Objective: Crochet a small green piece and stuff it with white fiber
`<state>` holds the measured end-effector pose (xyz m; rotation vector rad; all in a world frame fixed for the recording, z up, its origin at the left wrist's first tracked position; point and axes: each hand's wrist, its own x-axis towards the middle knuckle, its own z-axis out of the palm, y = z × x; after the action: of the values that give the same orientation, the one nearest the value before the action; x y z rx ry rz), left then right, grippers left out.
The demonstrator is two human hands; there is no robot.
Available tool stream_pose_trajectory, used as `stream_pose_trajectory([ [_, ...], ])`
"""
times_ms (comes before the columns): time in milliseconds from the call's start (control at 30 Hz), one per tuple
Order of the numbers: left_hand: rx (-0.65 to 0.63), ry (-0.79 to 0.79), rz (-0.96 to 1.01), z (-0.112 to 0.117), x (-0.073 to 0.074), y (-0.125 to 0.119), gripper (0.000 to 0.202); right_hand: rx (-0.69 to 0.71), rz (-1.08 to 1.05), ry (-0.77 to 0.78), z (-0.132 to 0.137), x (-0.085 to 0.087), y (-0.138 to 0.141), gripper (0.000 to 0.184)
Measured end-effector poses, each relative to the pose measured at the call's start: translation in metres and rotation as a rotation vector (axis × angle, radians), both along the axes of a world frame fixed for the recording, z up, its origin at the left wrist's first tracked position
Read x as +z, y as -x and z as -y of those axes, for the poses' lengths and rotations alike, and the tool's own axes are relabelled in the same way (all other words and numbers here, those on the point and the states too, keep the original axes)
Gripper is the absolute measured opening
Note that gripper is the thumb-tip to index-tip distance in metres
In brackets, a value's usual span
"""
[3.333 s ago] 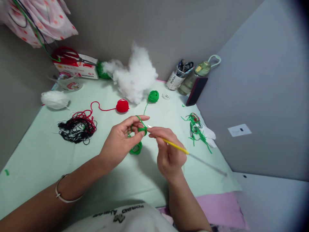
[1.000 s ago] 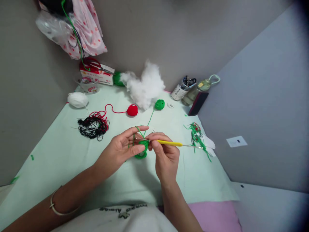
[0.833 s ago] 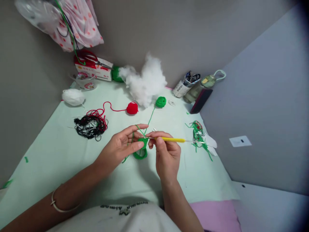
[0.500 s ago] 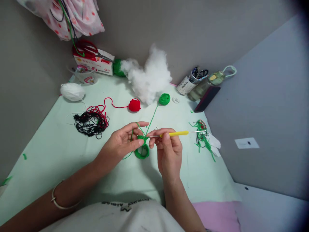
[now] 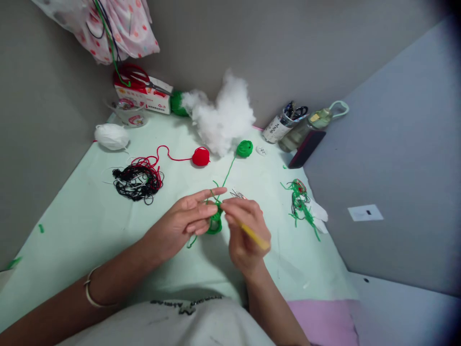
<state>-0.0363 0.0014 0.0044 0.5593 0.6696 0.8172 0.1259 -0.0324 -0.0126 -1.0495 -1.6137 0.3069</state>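
Note:
My left hand (image 5: 192,211) pinches a small green crochet piece (image 5: 215,225) between thumb and fingers, its ring-like part hanging below. Green yarn loops over my outstretched left index finger and runs up to a small green yarn ball (image 5: 244,148). In my right hand (image 5: 248,233) is a crochet hook with a yellow handle (image 5: 255,236), tilted down to the right. The hook's tip is at the green piece, hidden by my fingers. A loose green tail hangs beneath my left hand.
Behind my hands lie a red yarn ball (image 5: 200,156), white stuffing (image 5: 225,115) and a black yarn tangle (image 5: 135,181). White yarn (image 5: 112,137) sits at left. Green scraps (image 5: 300,204), a pen cup (image 5: 276,129), a bottle (image 5: 297,133) and a phone (image 5: 307,149) stand or lie right.
My right hand has turned the hook from nearly level to slanting down to the right. The green piece has shifted slightly, and my left thumb now sits higher on it.

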Motion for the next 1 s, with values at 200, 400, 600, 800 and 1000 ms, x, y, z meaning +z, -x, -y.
stream_pose_trajectory([
  [200, 0.033, -0.106, -0.013, 0.001, 0.002, 0.0, 0.039, 0.115, -0.438, 0.265, -0.008, 0.015, 0.001, 0.017],
  [400, 0.151, -0.154, -0.141, 0.006, -0.002, -0.009, 0.048, 0.043, -0.124, 0.137, -0.004, 0.005, 0.005, 0.026],
  [600, 0.026, 0.066, 0.06, -0.001, -0.002, -0.007, 0.026, -0.019, -0.196, 0.085, -0.005, 0.006, -0.003, 0.023],
  [800, 0.03, -0.138, -0.083, -0.001, -0.003, -0.004, 0.035, 0.105, -0.424, 0.317, -0.011, 0.014, -0.002, 0.015],
  [1000, 0.016, -0.258, -0.211, 0.002, -0.007, 0.0, 0.039, 0.132, -0.585, 0.461, -0.014, 0.008, -0.006, 0.02],
])
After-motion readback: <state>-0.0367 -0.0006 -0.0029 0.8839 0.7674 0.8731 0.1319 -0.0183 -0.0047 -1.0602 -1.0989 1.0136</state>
